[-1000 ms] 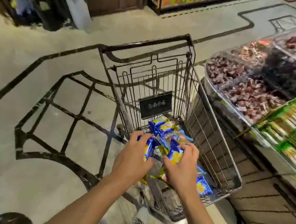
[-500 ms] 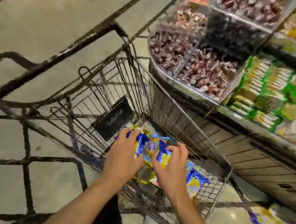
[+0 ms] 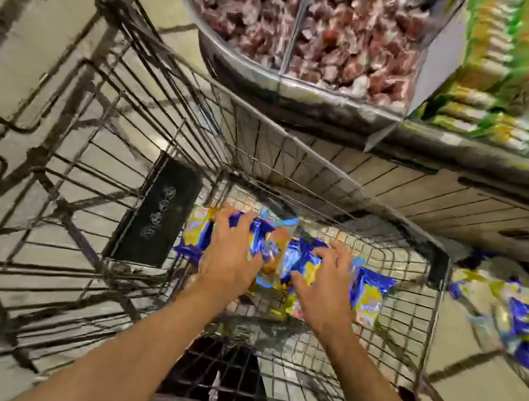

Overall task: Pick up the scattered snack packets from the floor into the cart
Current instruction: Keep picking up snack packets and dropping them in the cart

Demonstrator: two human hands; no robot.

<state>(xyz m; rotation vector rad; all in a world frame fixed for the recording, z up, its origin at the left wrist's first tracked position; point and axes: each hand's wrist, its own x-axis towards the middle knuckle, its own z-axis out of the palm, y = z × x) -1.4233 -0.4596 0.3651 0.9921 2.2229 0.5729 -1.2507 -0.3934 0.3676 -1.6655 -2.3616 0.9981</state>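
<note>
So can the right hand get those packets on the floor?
Probably yes. The right hand is down in the cart, but the floor packets lie just beyond its wire side, in the open.

Cart (image 3: 297, 157) dark wire metal; snack packets (image 3: 369, 293) glossy plastic film.
</note>
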